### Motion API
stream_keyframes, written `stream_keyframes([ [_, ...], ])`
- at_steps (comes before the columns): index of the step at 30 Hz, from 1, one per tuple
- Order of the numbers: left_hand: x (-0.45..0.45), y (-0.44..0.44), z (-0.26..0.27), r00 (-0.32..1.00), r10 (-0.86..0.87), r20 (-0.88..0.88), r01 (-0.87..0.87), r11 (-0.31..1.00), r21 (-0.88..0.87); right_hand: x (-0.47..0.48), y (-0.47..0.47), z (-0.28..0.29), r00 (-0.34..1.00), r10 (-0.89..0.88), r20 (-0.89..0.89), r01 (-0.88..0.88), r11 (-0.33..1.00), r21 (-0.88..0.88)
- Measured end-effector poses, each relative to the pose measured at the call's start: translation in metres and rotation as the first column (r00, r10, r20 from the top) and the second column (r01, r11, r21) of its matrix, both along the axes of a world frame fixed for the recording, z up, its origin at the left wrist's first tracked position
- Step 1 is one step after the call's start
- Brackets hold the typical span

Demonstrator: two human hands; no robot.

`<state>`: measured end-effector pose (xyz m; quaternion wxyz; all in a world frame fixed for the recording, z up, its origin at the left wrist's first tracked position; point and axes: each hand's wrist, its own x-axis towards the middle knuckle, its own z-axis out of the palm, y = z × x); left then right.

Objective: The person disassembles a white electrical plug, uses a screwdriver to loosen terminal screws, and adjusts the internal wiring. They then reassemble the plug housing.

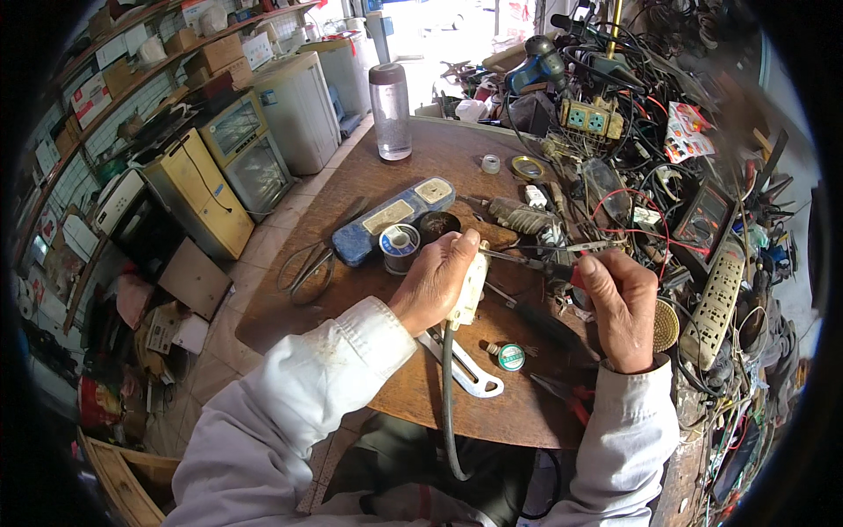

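Observation:
My left hand (436,282) grips a cream plastic housing (471,293), thumb on top, above the wooden table (408,402). A thick dark cable (448,382) hangs from the housing's lower end. In my right hand (622,306) is a screwdriver (520,262) with a red and black handle. Its shaft points left, and its tip meets or lies close to the housing's upper end; the exact contact is unclear. Below lie another screwdriver with a black handle (543,323), a slotted metal tool handle (484,383), a small green-topped round tin (511,357) and red-handled pliers (570,395).
Beyond my left hand are a solder spool (400,245), a blue case (352,238) and scissors (313,270). A water bottle (390,118) stands farther back. Tangled wires, a multimeter (701,221) and a power strip (714,306) crowd the right side.

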<state>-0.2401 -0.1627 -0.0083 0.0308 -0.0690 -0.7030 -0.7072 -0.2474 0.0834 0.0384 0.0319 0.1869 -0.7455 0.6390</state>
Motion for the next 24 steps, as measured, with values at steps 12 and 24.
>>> stream_keyframes([
  [12, -0.004, -0.005, -0.006, 0.998, -0.031, -0.057, 0.029, 0.999, -0.039, 0.002, -0.016, -0.002, 0.988, -0.025, -0.149, -0.014, 0.966, -0.258],
  [24, -0.003, -0.004, -0.006, 0.999, 0.021, -0.029, -0.021, 1.000, -0.012, 0.002, -0.008, 0.003, 0.993, -0.049, 0.105, 0.063, 0.989, -0.133],
])
